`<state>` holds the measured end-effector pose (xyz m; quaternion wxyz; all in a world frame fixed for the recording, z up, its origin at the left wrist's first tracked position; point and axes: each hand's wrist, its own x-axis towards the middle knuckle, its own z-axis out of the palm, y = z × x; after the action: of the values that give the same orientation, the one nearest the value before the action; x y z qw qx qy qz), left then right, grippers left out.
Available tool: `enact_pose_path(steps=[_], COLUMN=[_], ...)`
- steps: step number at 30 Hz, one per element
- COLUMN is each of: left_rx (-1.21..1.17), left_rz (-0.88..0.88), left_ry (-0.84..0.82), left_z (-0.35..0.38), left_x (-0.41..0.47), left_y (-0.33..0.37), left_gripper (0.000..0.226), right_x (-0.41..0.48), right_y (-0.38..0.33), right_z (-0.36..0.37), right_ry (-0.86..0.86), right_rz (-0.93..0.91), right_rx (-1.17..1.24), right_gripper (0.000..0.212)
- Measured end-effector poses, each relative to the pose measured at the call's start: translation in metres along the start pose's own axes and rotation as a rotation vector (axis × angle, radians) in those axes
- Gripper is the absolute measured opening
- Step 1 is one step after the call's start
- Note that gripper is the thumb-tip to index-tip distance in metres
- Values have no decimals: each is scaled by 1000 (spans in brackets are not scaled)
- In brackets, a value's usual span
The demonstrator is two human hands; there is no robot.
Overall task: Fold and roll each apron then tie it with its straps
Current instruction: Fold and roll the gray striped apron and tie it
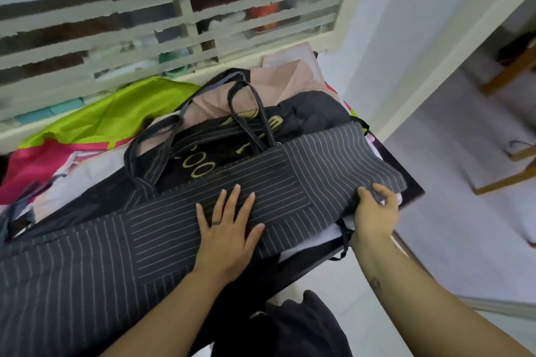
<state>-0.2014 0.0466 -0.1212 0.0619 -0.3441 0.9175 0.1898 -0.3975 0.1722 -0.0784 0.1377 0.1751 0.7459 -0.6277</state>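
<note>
A dark pinstriped apron [162, 223] lies folded into a long band across the table, running from lower left to upper right. Its dark straps [249, 116] loop up behind the band over other cloth. My left hand [229, 229] presses flat on the middle of the band, fingers spread and straight. My right hand [375, 211] pinches the band's near edge at its right end, thumb on top. A thin strap end [345, 238] hangs down below that hand.
Behind the band lie a black apron with gold print [203, 165], a pink cloth [220, 98], and lime green [116, 113] and magenta [37, 171] cloth at the left. A slatted window [174, 23] backs the table. The table edge [409, 191] drops to white floor at right.
</note>
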Motion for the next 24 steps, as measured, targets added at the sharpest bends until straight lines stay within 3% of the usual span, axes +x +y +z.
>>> enact_pose_path(steps=[5, 10, 14, 16, 18, 20, 24], left_rx=[-19, 34, 121, 130, 122, 137, 180], left_rz=[45, 78, 94, 113, 130, 134, 80], left_ry=[21, 18, -22, -20, 40, 60, 89], left_z=[-1, 0, -3, -4, -4, -6, -11], left_x=[-1, -4, -2, -4, -11, -23, -54], left_y=[-4, -6, -5, -8, -13, -19, -40], left_gripper=[83, 85, 89, 92, 89, 76, 63], right_x=[0, 22, 39, 40, 23, -8, -74], right_y=[-13, -20, -5, -4, -6, -3, 22], right_z=[7, -5, -21, -22, -19, -9, 30], right_ry=[-152, -198, -242, -130, 40, -3, -604], right_rz=[-121, -380, -177, -188, -366, -690, -1226], right_rx=[-97, -254, -369, -366, -390, -489, -794], right_gripper=[38, 56, 59, 53, 43, 34, 26])
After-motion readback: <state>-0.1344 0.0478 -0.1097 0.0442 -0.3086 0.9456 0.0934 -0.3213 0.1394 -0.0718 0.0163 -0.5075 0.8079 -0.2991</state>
